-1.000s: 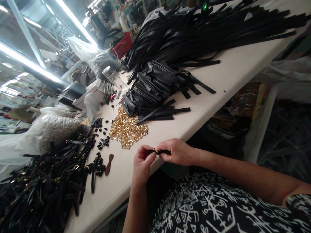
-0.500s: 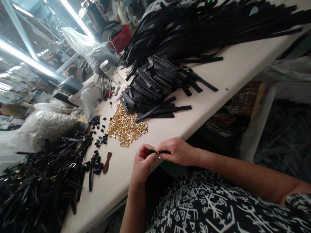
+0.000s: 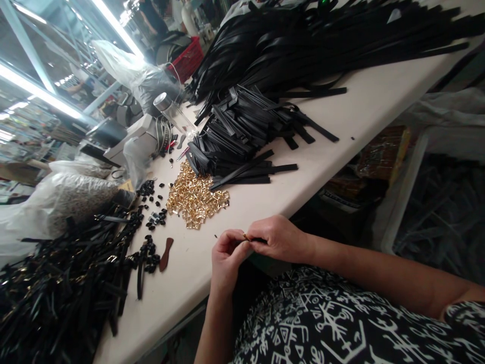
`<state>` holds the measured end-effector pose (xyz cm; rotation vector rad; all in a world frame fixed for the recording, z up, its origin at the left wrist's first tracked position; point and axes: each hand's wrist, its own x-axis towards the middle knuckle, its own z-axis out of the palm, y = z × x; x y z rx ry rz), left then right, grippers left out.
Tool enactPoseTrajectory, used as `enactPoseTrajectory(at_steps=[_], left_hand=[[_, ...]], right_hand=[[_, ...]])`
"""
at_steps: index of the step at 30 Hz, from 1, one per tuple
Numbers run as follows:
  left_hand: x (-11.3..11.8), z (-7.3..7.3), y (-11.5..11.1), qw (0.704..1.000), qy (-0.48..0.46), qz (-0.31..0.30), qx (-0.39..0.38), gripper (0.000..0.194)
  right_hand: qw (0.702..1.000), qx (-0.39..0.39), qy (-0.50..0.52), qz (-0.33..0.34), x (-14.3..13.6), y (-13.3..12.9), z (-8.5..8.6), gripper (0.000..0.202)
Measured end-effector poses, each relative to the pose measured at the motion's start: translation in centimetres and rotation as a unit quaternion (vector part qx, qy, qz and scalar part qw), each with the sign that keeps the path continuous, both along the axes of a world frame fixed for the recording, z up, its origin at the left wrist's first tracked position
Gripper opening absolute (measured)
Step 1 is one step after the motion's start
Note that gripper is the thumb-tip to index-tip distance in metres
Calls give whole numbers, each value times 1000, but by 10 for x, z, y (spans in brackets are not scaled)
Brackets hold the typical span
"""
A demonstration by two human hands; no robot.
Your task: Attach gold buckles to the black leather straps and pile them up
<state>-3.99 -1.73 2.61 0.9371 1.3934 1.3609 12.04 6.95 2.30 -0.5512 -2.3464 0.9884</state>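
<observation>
The left hand (image 3: 229,250) and right hand (image 3: 278,237) meet at the near edge of the table (image 3: 261,202), each with its grip closed on a short black strap (image 3: 258,241); a gold fitting (image 3: 245,236) shows between the fingertips (its shape is mostly hidden). On the table just beyond lies a loose heap of gold loops (image 3: 197,197), touching a pile of cut straps (image 3: 235,134), with long black strips (image 3: 288,55) behind. To the left, small black pieces (image 3: 150,255) and a brown piece (image 3: 165,254) lie near a tangle of straps with gold bits (image 3: 64,288). Of the containers, a clear plastic bag (image 3: 76,197) bulges with pale, speckled contents, and a farther bag (image 3: 155,91) holds something grey. A red basket (image 3: 192,58) has dark items in it. The clear jar (image 3: 176,115) wears a silvery lid; its contents I cannot tell. Low on the right, a white bin (image 3: 405,189) holds dark, blurred material.
</observation>
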Motion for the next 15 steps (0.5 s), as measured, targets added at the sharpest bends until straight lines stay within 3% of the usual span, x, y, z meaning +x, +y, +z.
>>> enactPoseTrajectory(at_steps=[7,11,15], left_hand=[[-13,0,0,998,29,53,30,10],[-22,-2,-1,996,-26,75,33,12],[-15,-5,-2,995,-81,59,1,13]], right_hand=[[999,-41,-12,-3,5,2,7,7],[998,-67,-19,12,11,2,10,14],[997,-81,-10,10,8,-3,8,16]])
